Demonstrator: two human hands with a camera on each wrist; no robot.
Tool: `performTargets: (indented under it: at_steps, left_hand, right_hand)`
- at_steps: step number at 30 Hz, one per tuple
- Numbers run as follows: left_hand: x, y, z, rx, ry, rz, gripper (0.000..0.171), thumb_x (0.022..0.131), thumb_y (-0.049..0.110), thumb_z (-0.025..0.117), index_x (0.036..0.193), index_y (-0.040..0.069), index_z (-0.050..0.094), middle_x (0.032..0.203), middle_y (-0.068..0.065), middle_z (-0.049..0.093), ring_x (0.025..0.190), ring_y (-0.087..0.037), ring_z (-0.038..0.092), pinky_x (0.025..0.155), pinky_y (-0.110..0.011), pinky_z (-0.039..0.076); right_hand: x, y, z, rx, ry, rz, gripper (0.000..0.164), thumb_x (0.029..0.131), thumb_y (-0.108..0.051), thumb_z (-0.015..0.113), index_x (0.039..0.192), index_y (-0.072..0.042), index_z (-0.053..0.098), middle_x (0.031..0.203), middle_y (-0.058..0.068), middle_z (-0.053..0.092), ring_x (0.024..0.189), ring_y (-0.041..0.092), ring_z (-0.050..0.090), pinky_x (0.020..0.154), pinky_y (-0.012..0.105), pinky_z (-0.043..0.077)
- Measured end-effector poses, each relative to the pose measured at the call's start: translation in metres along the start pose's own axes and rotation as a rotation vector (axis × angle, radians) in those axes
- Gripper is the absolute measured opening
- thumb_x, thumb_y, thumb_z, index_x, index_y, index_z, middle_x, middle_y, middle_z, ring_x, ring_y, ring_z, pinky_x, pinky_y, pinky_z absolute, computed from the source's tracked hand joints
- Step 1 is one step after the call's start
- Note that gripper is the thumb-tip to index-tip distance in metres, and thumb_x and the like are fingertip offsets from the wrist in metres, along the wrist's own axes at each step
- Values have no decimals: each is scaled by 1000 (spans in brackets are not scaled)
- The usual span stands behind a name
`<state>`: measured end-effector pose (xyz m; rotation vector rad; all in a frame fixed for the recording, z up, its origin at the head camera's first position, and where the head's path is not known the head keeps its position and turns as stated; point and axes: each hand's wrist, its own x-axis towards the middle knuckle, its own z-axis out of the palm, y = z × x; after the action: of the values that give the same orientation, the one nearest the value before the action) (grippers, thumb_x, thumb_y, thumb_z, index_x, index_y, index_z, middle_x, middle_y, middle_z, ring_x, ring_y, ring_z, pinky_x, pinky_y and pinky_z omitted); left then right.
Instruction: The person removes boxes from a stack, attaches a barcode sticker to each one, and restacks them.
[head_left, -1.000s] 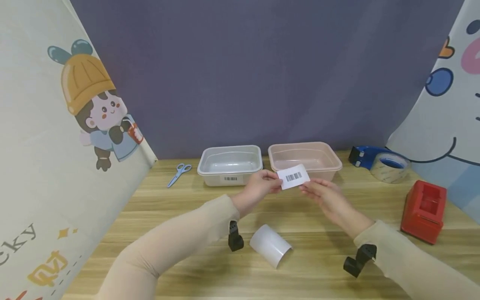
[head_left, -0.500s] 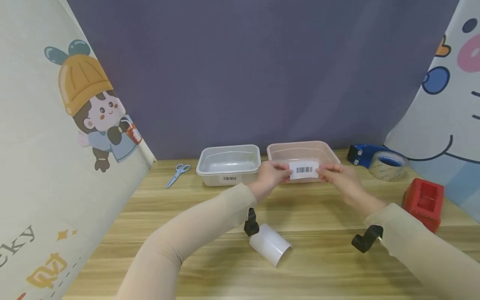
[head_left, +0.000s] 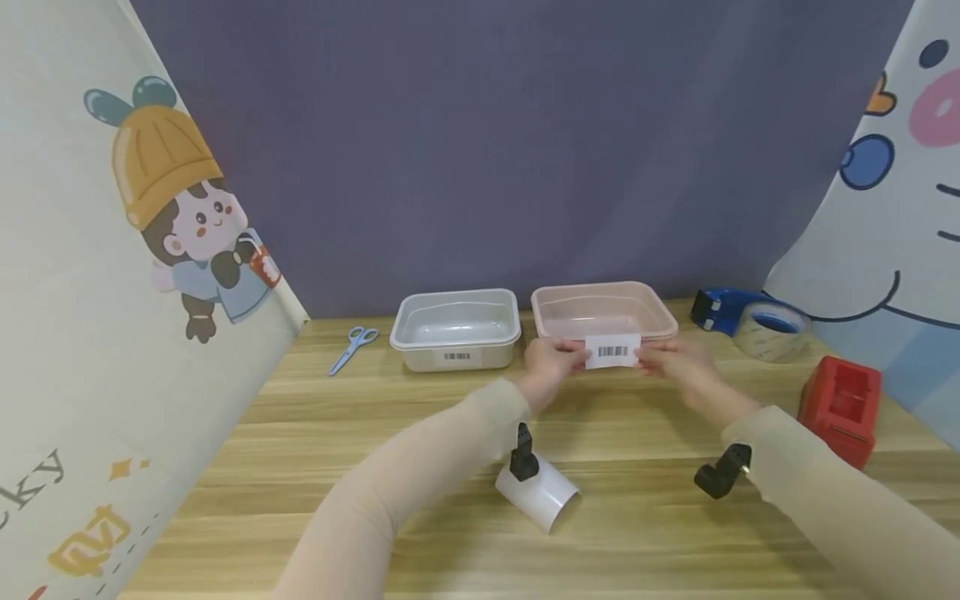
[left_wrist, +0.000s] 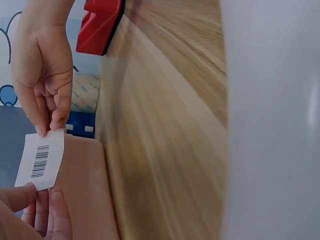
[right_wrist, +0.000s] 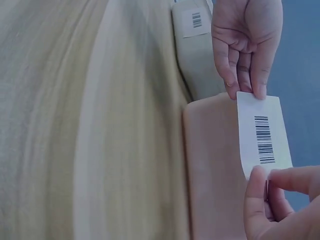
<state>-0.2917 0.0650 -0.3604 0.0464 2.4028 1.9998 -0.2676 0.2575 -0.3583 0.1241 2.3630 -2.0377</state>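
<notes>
A white barcode label (head_left: 612, 351) is stretched between my two hands, in front of the near wall of the pink plastic container (head_left: 603, 310). My left hand (head_left: 551, 367) pinches the label's left end between thumb and fingers. At the other end, my right hand (head_left: 682, 367) pinches it the same way. Both wrist views show the label's printed side, with the barcode (right_wrist: 264, 139) uncovered. The label overlaps the container's front rim in the head view. Beside it stands a grey-white container (head_left: 455, 329) with a similar barcode label (head_left: 457, 357) on its front.
Blue scissors (head_left: 354, 350) lie at the left. A curved white sheet (head_left: 542, 498) rests on the wooden table (head_left: 450, 558) beneath the left forearm. At the right are a blue tape dispenser with a clear roll (head_left: 772, 332) and a red tape holder (head_left: 842, 408). A dark curtain (head_left: 480, 150) hangs behind.
Both hands have carried the label rightward from between the containers to the front of the pink one, levelling it and then lowering it slightly. The other objects have stayed put.
</notes>
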Motion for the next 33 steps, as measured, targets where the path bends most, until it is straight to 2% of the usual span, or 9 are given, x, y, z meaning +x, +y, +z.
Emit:
performTargets:
  at_steps: [4,7,9,12,17,24,33]
  left_hand:
    - [3,-11,5,-14,8,-15,9,81,2,74,88,-3,74,84,-15,74,77,-28,72,77,-36,62]
    - [5,-17,8,-28,2,-24,10,81,1,73,89,-4,74,84,-16,74,76,-29,72,74,-34,62]
    - [7,-20,10,-48,1,-30,10,81,-1,73,90,-6,73,85,-18,74,68,-24,70,73,-33,62]
    - [10,-22,12,-63,5,-46,11,81,-2,72,91,-7,73,85,-20,73,61,-14,64,69,-30,62]
    - [14,-26,16,-85,21,-67,11,82,-3,71,91,-8,72,85,-21,73,58,-12,63,66,-29,62]
    - [22,-36,21,-120,47,-67,12,83,1,72,92,-7,71,86,-20,73,57,-10,61,59,-23,60]
    - [25,-39,27,-136,84,-70,12,83,2,72,91,-6,72,85,-19,74,61,-15,67,57,-21,59]
  right_hand:
    - [3,7,2,92,-11,52,36,93,-2,61,122,16,50,70,-11,69,68,1,67,74,17,59]
    - [6,12,2,132,-6,66,21,91,0,61,109,9,56,69,-9,69,67,2,67,73,18,59]
    - [9,14,2,150,3,69,11,90,0,63,100,4,59,68,-7,69,66,3,67,72,17,59]
    - [15,16,2,187,13,79,5,89,1,64,93,0,61,68,-6,69,65,4,67,71,18,59]
    - [20,18,5,200,39,104,14,89,2,65,101,5,59,68,-5,69,65,4,67,71,19,60]
    - [24,22,7,198,60,116,38,89,-3,67,120,12,51,71,-6,68,68,5,68,74,20,60]
    - [28,25,7,167,108,120,30,89,-7,68,112,9,56,70,-6,67,66,4,68,73,19,60]
